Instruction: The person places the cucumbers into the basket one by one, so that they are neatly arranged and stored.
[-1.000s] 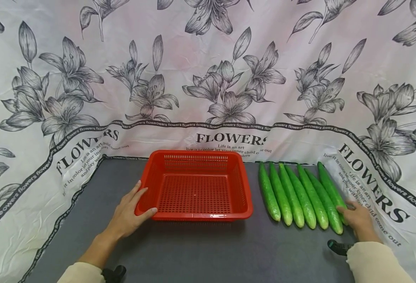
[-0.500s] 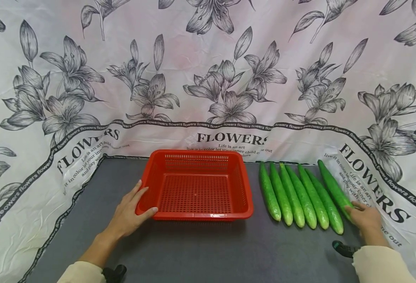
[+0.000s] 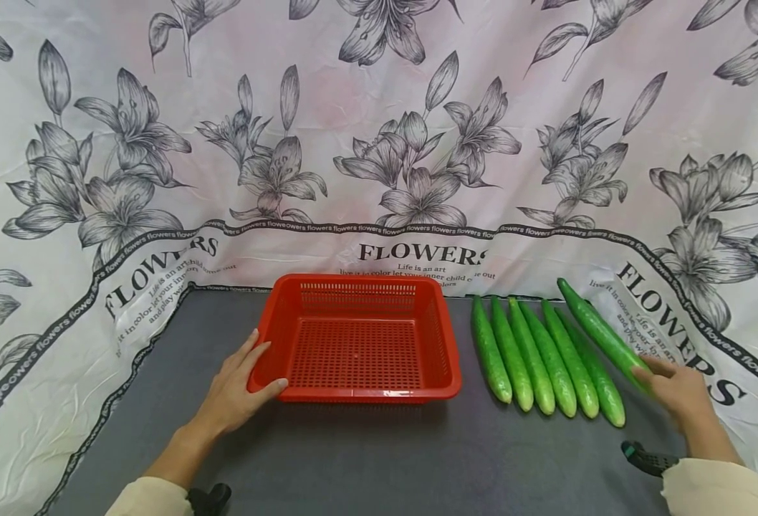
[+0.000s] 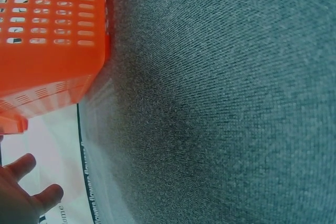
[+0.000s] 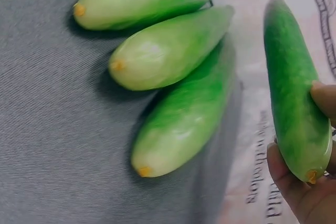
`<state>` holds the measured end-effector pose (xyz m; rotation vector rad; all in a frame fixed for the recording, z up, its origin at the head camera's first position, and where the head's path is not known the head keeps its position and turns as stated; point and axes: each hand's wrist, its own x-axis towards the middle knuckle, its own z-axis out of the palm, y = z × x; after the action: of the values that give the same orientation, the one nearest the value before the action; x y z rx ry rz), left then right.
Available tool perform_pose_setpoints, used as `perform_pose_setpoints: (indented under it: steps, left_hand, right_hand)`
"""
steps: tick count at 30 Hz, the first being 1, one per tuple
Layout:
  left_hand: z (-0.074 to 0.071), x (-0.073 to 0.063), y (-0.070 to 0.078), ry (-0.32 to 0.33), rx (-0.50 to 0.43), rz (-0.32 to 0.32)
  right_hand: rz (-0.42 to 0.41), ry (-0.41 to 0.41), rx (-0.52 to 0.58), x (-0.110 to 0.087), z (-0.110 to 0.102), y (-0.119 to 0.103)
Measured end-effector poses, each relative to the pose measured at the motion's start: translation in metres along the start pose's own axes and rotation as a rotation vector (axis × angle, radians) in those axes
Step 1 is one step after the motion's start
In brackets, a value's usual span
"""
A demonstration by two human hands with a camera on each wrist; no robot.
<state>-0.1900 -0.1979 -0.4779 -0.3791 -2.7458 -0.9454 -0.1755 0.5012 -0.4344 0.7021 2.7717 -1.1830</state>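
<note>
Here, the right hand (image 3: 678,390) pinches a cucumber (image 3: 601,333) by its near end, the left hand (image 3: 232,390) spread beside the basket (image 3: 353,393).

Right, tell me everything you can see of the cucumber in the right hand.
The cucumber is long, slim and slightly curved, its skin green and fairly smooth-looking, paler toward the near end, where a small orange-yellow tip shows. The right hand grips it near that end. It looks raised off the table, slanting so its far end points forward and left, and hangs apart from the other cucumbers.
</note>
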Motion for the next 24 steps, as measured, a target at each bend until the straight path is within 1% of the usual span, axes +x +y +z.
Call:
perform_pose_setpoints:
  steps: [4, 6, 8, 12, 17, 24]
  left_hand:
    - [-0.001, 0.000, 0.001, -0.001, -0.004, 0.000]
    - [-0.001, 0.000, 0.001, 0.000, -0.004, 0.001]
    - [-0.001, 0.000, 0.002, 0.001, -0.003, 0.002]
    - [-0.002, 0.000, 0.002, 0.005, -0.004, 0.007]
    - [-0.001, -0.001, 0.002, 0.012, -0.005, 0.012]
    - [0.001, -0.002, 0.002, 0.020, -0.005, 0.007]
  right_hand:
    - [-0.084, 0.014, 0.002, -0.006, -0.004, -0.010]
    - [-0.117, 0.007, 0.009, -0.009, -0.005, -0.016]
    - [-0.146, -0.013, -0.011, -0.012, -0.007, -0.022]
    - [-0.217, -0.058, -0.007, -0.018, -0.007, -0.033]
    - [-0.322, -0.087, -0.004, -0.025, -0.009, -0.049]
    - [-0.420, -0.122, -0.019, -0.033, -0.012, -0.070]
